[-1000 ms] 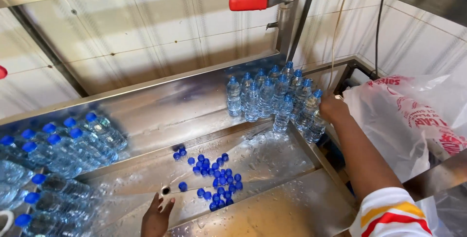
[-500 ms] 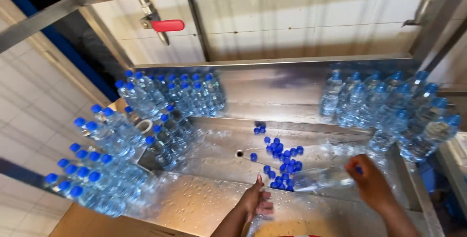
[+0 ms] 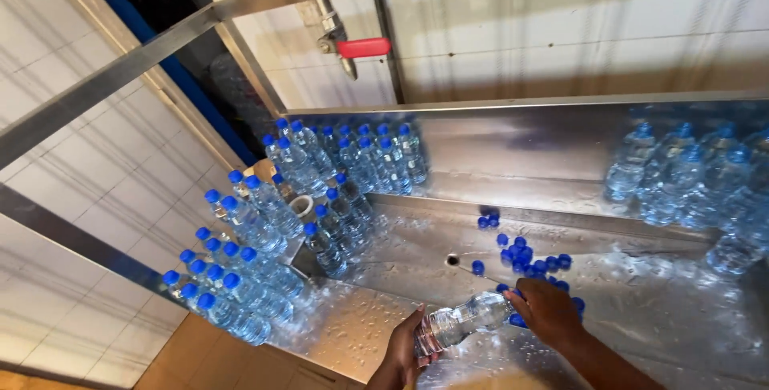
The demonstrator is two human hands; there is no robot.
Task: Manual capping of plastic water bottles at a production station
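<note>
A clear plastic water bottle (image 3: 460,319) lies sideways between my two hands above the wet steel sink basin (image 3: 641,310). My left hand (image 3: 402,348) cups its bottom end. My right hand (image 3: 545,310) grips its neck end, hiding the top, so I cannot tell whether a cap is on. Just behind my right hand, several loose blue caps (image 3: 529,258) lie scattered on the basin floor near a small drain hole (image 3: 453,260).
Several capped bottles (image 3: 264,230) stand and lean in a mass at the left on the steel ledge. More filled bottles (image 3: 689,178) cluster at the right. A tap with a red handle (image 3: 362,46) hangs above the tiled wall.
The view swung left and nearer. My right hand brought a bottle from the right cluster to the basin middle, and my left hand has now taken its base.
</note>
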